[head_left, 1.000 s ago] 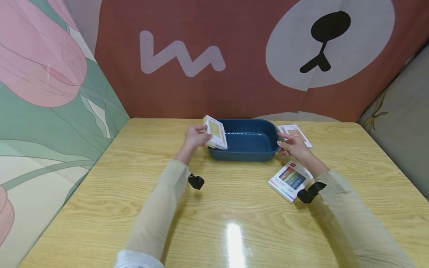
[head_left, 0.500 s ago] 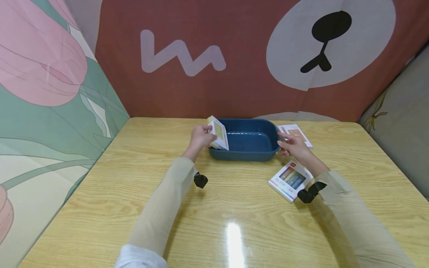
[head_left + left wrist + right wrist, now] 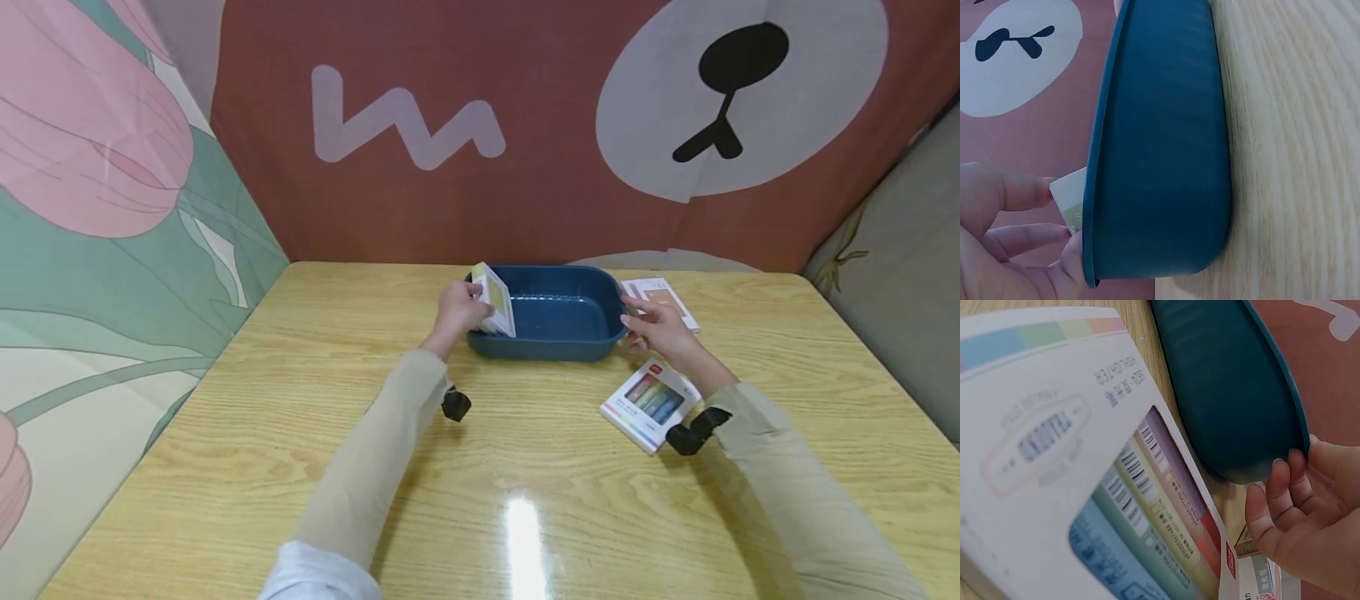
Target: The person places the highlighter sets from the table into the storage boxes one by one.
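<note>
At the back middle of the table stands a blue plastic basin (image 3: 543, 350). My left hand (image 3: 459, 308) grips a white box with a yellow-green panel (image 3: 498, 298), tilted over the basin's left end. The box's lower part sits inside the rim; the left wrist view shows just a corner of the box (image 3: 1069, 195) beyond the wall. At the opposite end my right hand (image 3: 663, 329) pinches the rim, thumb on top and fingers outside, as the right wrist view (image 3: 1316, 506) shows. A highlighter box (image 3: 651, 405) with a window lies below that hand.
Another flat white box with a brownish panel (image 3: 670, 300) lies right of the basin, partly behind the right hand. The wooden table (image 3: 315, 400) meets a red printed backdrop (image 3: 405, 217) close behind the basin.
My left hand has moved right with the white box, bringing it further over the basin's left end and tilting it more steeply. The right hand and the basin stay put.
</note>
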The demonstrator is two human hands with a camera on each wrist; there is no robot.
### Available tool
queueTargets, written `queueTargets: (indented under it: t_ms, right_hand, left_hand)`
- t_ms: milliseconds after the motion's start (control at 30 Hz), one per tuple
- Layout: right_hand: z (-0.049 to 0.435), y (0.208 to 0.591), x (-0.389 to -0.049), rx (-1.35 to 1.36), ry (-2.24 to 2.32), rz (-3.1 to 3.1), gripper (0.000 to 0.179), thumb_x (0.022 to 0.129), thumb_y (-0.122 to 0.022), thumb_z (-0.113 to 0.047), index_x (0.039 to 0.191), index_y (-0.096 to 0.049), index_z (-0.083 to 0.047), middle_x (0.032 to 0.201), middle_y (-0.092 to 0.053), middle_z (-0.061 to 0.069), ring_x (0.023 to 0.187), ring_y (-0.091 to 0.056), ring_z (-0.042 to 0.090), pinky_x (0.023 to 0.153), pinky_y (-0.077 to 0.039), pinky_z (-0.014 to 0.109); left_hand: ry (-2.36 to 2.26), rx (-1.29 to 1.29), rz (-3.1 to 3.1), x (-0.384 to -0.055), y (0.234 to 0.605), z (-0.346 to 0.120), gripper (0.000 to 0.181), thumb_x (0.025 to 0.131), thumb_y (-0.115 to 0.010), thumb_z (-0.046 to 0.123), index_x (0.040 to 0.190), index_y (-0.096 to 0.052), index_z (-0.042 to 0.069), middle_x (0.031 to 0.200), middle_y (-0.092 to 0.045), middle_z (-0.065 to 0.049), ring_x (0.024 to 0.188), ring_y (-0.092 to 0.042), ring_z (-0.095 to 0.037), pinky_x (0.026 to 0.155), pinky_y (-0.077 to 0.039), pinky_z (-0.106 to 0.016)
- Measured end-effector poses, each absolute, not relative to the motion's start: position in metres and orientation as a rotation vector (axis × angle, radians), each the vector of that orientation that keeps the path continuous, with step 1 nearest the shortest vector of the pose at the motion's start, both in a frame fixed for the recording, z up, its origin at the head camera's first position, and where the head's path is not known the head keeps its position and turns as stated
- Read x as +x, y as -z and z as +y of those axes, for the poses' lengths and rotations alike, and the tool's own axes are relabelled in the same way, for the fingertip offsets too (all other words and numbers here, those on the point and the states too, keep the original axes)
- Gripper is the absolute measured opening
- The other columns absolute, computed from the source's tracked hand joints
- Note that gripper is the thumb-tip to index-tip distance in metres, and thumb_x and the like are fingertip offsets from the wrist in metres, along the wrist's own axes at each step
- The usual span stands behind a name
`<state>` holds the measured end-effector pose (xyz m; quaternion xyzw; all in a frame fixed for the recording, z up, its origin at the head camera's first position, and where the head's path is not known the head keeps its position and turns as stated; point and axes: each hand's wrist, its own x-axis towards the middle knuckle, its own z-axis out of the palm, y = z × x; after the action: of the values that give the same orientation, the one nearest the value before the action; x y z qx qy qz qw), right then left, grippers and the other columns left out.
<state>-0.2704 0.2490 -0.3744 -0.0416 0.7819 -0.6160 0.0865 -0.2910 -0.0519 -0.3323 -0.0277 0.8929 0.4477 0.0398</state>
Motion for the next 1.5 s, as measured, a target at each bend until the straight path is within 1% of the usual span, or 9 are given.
queueTargets:
  t_ms: [167,300,400,500,700,967,1167,1400,1500]
  right_hand:
    - [0.25,0.375,-0.271,-0.117,1.843,2.317,0.052,0.093,-0.048,-0.009,0.138,-0.026,0.003,0.066,-0.056,-0.002,0.057,-0.053,0.01,0.053,-0.047,0.022]
    - [0.251,0.375,-0.271,-0.105,1.83,2.318,0.052,0.093,-0.048,-0.01,0.139,-0.026,0.002,0.066,-0.056,-0.003,0.059,-0.053,0.011,0.054,-0.047,0.022]
    - [0.25,0.375,-0.271,-0.106,1.83,2.318,0.052,0.093,-0.048,-0.01,0.139,-0.026,0.002,0.066,-0.057,-0.004,0.059,-0.053,0.011,0.054,-0.047,0.022]
    - [0.25,0.374,-0.271,-0.118,1.833,2.318,0.052,0.093,-0.048,-0.009,0.138,-0.026,0.002,0.066,-0.057,-0.004,0.059,-0.054,0.011,0.054,-0.047,0.022]
    - [0.25,0.373,-0.27,-0.119,1.841,2.314,0.051,0.093,-0.047,-0.009,0.138,-0.026,0.002,0.068,-0.057,-0.004,0.059,-0.055,0.011,0.054,-0.047,0.022]
    - [0.249,0.374,-0.27,-0.118,1.876,2.272,0.051,0.093,-0.047,-0.008,0.139,-0.024,0.003,0.067,-0.057,-0.004,0.058,-0.055,0.01,0.053,-0.046,0.021]
    - [0.25,0.375,-0.271,-0.109,1.878,2.271,0.052,0.093,-0.047,-0.01,0.139,-0.024,0.002,0.067,-0.057,-0.004,0.058,-0.054,0.009,0.052,-0.046,0.021]
    - [0.251,0.375,-0.27,-0.126,1.901,2.254,0.052,0.093,-0.047,-0.008,0.139,-0.023,0.004,0.067,-0.057,-0.003,0.057,-0.054,0.009,0.051,-0.046,0.021]
    - [0.25,0.374,-0.269,-0.117,1.884,2.264,0.052,0.093,-0.047,-0.01,0.139,-0.024,0.002,0.068,-0.057,-0.003,0.057,-0.054,0.01,0.052,-0.045,0.021]
  left_hand:
    - [-1.31,-0.058,2.78,-0.291,0.333,-0.051,0.043,0.078,-0.069,0.01,0.118,-0.057,-0.001,0.119,-0.054,-0.013,0.056,-0.06,-0.017,0.071,-0.049,-0.029]
    - [-1.264,-0.021,2.847,-0.29,0.334,-0.049,0.022,0.076,-0.07,0.01,0.094,-0.066,-0.003,0.092,-0.063,-0.011,0.056,-0.054,-0.013,0.061,-0.048,-0.024]
    - [-1.157,0.066,2.957,-0.288,0.335,-0.048,0.02,0.074,-0.068,0.009,0.061,-0.056,0.001,0.059,-0.051,-0.004,0.051,-0.041,-0.011,0.045,-0.036,-0.02]
    - [-0.995,0.159,3.089,-0.286,0.335,-0.048,0.035,0.073,-0.068,0.011,0.051,-0.041,0.007,0.05,-0.039,0.0,0.049,-0.038,-0.013,0.041,-0.028,-0.022]
    - [-0.787,0.155,3.171,-0.285,0.332,-0.05,0.033,0.075,-0.067,0.015,0.053,-0.044,0.009,0.055,-0.047,-0.003,0.059,-0.049,-0.02,0.052,-0.042,-0.029]
    - [-0.738,0.186,3.166,-0.286,0.333,-0.056,0.038,0.074,-0.067,0.014,0.049,-0.039,0.01,0.049,-0.038,0.0,0.054,-0.041,-0.017,0.046,-0.033,-0.026]
    - [-0.666,0.172,3.187,-0.285,0.333,-0.056,0.027,0.074,-0.069,0.017,0.056,-0.052,0.006,0.059,-0.052,-0.005,0.061,-0.05,-0.02,0.052,-0.041,-0.03]
    - [-0.618,0.122,3.136,-0.287,0.335,-0.056,0.035,0.08,-0.067,0.021,0.052,-0.051,0.008,0.054,-0.045,-0.001,0.053,-0.044,-0.014,0.044,-0.036,-0.025]
    - [-0.664,0.13,3.136,-0.289,0.338,-0.059,0.026,0.083,-0.065,0.017,0.06,-0.063,0.006,0.059,-0.054,-0.001,0.056,-0.05,-0.014,0.049,-0.041,-0.024]
